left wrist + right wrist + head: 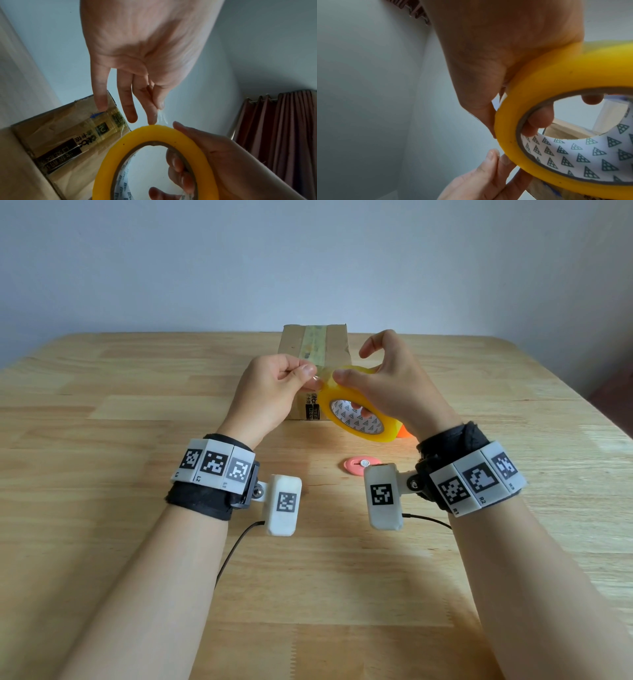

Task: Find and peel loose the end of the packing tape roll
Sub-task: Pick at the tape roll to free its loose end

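Yellow packing tape roll (356,409) is held up off the wooden table (137,412), roughly over the middle — right hand (394,385) grips it with fingers hooked through the core and the thumb on the outer rim. Left hand (270,392) pinches thumb and forefinger at the roll's top edge; looks like a clear tape end (161,116) between them, though it's faint. Cardboard box (315,344) sits behind toward the far edge, pink disc (359,465) nearer the front.

The head view looks down from above at the table (137,405). Each wrist view sits very close and looks up along its hand. All three show the tape roll (356,409) and box (315,344).
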A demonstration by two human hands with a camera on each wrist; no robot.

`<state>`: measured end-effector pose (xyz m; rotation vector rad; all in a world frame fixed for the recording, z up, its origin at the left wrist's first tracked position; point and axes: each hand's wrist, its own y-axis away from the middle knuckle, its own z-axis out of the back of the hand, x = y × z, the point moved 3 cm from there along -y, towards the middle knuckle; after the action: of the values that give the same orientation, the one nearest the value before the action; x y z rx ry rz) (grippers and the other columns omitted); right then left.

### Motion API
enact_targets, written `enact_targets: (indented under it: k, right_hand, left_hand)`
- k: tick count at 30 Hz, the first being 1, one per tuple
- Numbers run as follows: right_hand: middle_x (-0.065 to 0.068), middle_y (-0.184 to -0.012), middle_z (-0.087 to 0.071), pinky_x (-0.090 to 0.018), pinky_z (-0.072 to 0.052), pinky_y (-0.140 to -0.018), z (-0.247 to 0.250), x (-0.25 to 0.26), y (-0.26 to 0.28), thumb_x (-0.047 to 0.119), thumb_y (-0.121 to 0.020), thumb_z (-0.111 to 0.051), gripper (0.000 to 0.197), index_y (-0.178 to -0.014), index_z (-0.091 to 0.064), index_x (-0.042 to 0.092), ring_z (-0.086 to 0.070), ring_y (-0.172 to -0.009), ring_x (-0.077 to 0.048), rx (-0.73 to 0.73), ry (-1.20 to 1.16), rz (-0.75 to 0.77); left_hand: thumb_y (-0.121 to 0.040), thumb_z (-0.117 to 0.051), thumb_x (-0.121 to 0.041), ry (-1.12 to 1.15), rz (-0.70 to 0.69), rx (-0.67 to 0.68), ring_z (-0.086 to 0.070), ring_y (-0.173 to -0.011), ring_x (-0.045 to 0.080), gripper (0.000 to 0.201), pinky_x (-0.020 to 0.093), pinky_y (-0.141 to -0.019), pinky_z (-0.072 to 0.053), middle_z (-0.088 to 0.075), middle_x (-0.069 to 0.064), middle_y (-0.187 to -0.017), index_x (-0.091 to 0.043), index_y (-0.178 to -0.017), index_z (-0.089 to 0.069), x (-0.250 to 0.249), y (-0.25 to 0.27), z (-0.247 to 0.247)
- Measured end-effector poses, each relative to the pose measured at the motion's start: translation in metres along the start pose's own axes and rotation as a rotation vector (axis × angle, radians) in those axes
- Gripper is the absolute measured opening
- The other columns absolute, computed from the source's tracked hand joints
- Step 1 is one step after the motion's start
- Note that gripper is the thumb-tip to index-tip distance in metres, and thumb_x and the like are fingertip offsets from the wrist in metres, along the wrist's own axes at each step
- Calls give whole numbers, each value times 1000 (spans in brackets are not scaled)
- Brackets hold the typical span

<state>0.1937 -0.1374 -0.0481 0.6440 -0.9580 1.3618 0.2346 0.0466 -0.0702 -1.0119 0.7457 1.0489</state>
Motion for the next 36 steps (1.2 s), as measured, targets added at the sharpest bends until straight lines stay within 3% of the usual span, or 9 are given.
enact_targets:
  k: [7,11,16,19,21,24,28,31,36]
  right_hand:
    - [-5,-84,-72,-33,-61,-60,0,3,2,39,-90,-76,44,-116,-45,22,-70,-56,-12,10,12,0]
    - [-6,-86,-71,-45,-65,-70,0,2,2,39,-89,-77,45,-117,-46,22,-77,-69,-26,6,19,-8]
    - [-10,-91,-75,-49,-65,-75,-1,2,1,39,-89,-78,44,-116,-49,21,-77,-72,-28,27,-12,-11]
    - [-9,-89,-78,-43,-65,-72,-1,4,1,39,-89,-78,42,-118,-51,24,-75,-62,-20,38,-27,12]
    - [-7,-89,-78,-46,-66,-75,-3,2,1,38,-90,-78,41,-121,-54,27,-78,-68,-24,64,-68,14]
    - [-10,-105,-77,-49,-66,-75,-8,4,4,39,-90,-77,33,-120,-65,37,-79,-78,-27,142,-57,22]
    - [-10,-99,-74,-28,-59,-53,-17,10,10,27,-98,-71,16,-112,-73,20,-72,-55,-11,309,-138,-49]
    - [-11,-97,-78,-49,-65,-73,-25,9,13,35,-96,-73,11,-102,-75,27,-79,-75,-33,391,-114,-75]
    - [-8,-96,-79,-49,-67,-66,-22,9,9,33,-92,-78,21,-103,-76,15,-77,-68,-26,357,-64,-16]
  left_hand:
    - [-100,-60,-27,-19,-18,10,-75,-88,4,16,41,-95,-57,-80,-9,-85,-32,-88,-70,-6,1,3]
    - [-100,-60,-25,-21,-15,31,-75,-89,5,12,27,-89,-57,-80,-6,-87,-25,-93,-70,-15,1,6]
    - [-101,-59,-23,-41,-43,46,-75,-88,3,12,18,-82,-55,-79,-8,-85,-24,-95,-69,-27,5,14]
    - [-101,-59,-21,-26,-72,38,-75,-82,1,14,18,-79,-55,-78,-11,-79,-26,-92,-70,-32,5,17]
    - [-100,-59,-21,-16,-91,19,-73,-77,0,16,18,-75,-55,-77,-14,-74,-27,-90,-69,-33,5,18]
    - [-100,-57,-21,-69,-131,-9,-70,-77,3,14,22,-73,-53,-74,-12,-73,-26,-91,-67,-32,4,18]
    - [-99,-57,-25,-184,-170,-23,-68,-75,6,13,29,-75,-54,-71,-11,-72,-22,-94,-69,-34,5,19]
    - [-98,-59,-26,-257,-197,-1,-69,-78,10,15,28,-77,-52,-73,-7,-77,-18,-96,-71,-39,8,21]
    - [-95,-64,-29,-295,-207,62,-67,-75,3,11,27,-78,-53,-72,-6,-75,-23,-91,-73,-42,11,23]
